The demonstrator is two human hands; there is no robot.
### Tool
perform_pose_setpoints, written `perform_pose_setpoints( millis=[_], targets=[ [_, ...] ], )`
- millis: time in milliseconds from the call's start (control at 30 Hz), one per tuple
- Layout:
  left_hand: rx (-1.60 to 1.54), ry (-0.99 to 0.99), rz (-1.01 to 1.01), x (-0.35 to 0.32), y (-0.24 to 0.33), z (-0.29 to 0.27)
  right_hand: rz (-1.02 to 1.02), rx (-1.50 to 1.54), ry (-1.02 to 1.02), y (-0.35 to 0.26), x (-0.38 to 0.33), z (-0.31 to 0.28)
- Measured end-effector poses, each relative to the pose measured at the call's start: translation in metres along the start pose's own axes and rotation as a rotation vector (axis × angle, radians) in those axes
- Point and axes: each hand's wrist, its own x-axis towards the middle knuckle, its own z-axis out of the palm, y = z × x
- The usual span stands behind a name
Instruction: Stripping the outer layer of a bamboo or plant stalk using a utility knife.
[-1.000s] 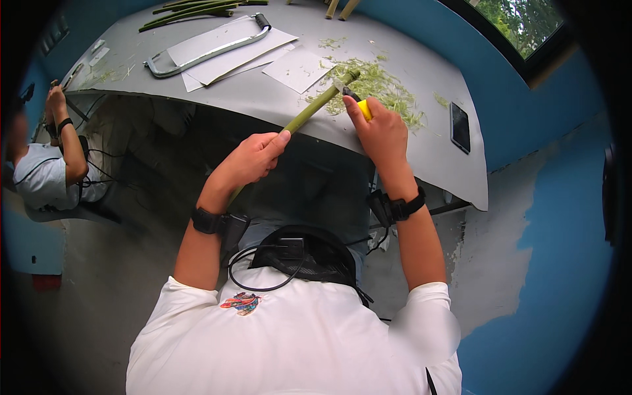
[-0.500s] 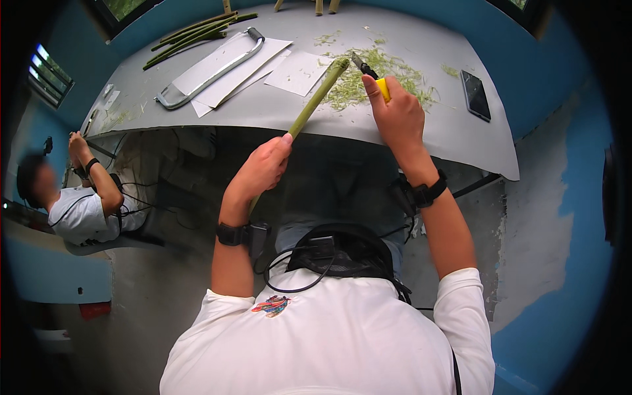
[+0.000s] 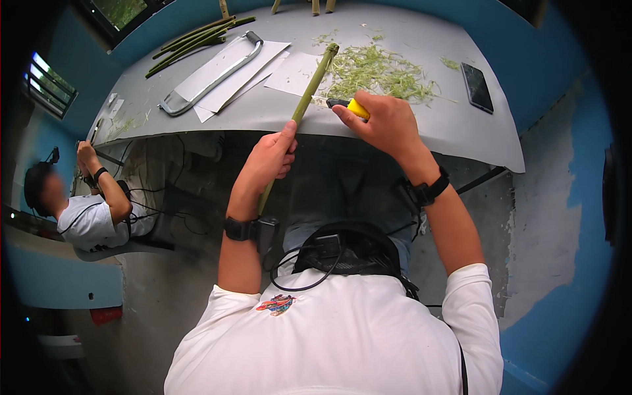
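Closed around a green stalk [image 3: 311, 89] with the left hand [image 3: 270, 157], with the thumb laid along it toward its far end. Held aslant, with the upper part out over the grey table [image 3: 474, 135] and the lower part showing below the hand, beside the left forearm. Wrapped round a yellow-and-black knife [image 3: 340, 103] with the right hand [image 3: 385, 122], with the blade [image 3: 319, 101] pointing left at the stalk's right side. Too small to tell whether touching there or just beside.

Strewn on the table beyond the knife: pale green shavings [image 3: 382, 72], reaching close to the stalk's far end. Lying farther right, apart from the shavings: a dark phone [image 3: 477, 87]. Spread left of the stalk: white paper sheets [image 3: 253, 69], with a bow-shaped metal saw frame [image 3: 222, 78] on top. Laid farther back at the left: a bundle of thin green stems [image 3: 191, 46].

Strapped on both wrists: dark bands [image 3: 240, 229]. Worn at the waist: a black mesh bag [image 3: 349, 249]. Seated well off to the left: another person [image 3: 92, 220] in a white top, with hands raised near the table's left end.
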Motion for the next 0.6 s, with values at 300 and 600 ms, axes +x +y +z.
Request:
perform_pose_setpoints(
  millis=[300,600],
  targets=[
    [-0.101,-0.058,-0.069,0.01,0.006,0.023,-0.093,-0.014,-0.132,-0.007,0.004,-0.004],
    [-0.146,0.053,-0.028,0.007,-0.003,0.04,-0.121,-0.093,-0.19,-0.009,0.011,-0.003]
  ],
)
